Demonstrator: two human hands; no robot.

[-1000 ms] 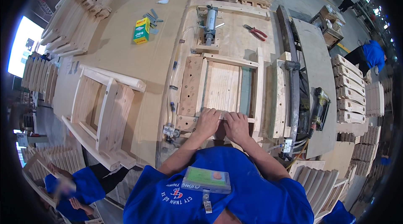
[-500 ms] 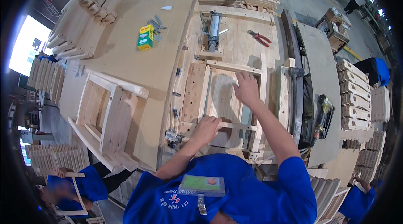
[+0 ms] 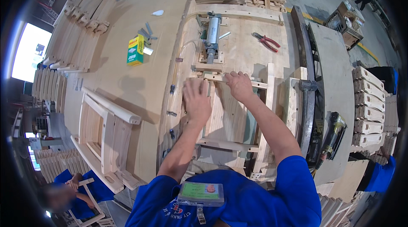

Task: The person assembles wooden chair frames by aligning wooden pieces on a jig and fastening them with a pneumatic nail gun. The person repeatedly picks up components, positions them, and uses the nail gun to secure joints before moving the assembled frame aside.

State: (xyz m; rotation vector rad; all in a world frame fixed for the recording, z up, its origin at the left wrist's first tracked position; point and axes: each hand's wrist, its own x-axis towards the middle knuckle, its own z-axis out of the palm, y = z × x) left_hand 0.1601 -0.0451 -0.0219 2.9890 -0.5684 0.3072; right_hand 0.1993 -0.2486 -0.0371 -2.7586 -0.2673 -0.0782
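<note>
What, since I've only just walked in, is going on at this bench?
A person in blue is working bare-handed at a rectangular wooden frame. The right hand is at its far rail; the left hand, blurred, is over its left side, with fingers extended. Red-handled pliers lie beyond the frame, and another wooden assembly stands to the left.

Box (image 3: 135, 52): red characters on yellow, pale letter-and-digit code on green. Shirt (image 3: 259, 203): white lettering curved round a red-and-white logo, partly covered by badge (image 3: 200, 194). Badge: print on green card, too small to read.
</note>
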